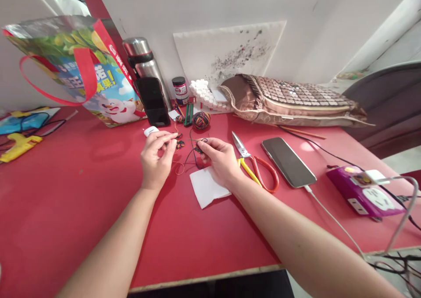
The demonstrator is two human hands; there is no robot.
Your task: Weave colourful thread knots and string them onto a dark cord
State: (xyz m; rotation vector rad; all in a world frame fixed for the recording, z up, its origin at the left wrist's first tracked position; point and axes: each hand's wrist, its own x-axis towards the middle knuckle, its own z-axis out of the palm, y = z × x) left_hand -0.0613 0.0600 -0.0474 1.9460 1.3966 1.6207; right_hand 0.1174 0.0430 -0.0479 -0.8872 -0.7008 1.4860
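Nearest, the red table (184,241) is stretching out under both forearms, and a folded white tissue (205,190) is lying partly under the right wrist. A little farther, the left hand (155,157) is pinching a small dark, multicoloured thread piece (180,144) between thumb and fingers, with only a narrow gap at the tips. The right hand (219,155) is keeping its thumb and index finger nearly together on another dark bit of threadwork (198,148), which the fingers are mostly covering. Between the hands, thin strands are crossing, and a loose orange loop (180,168) is resting on the table. As I judge, the work is standing somewhere in the middle: some thread is already taking a compact form, while loose strands are remaining unworked. I cannot tell if the two pieces are joined. On the right, scissors (245,152) are lying slightly open, and beside them a phone (289,161) is charging by its cable. Beyond the hands, a thread ball (201,120) is sitting near a green tool (188,115), and behind these a jar (180,92) is standing before the wall.
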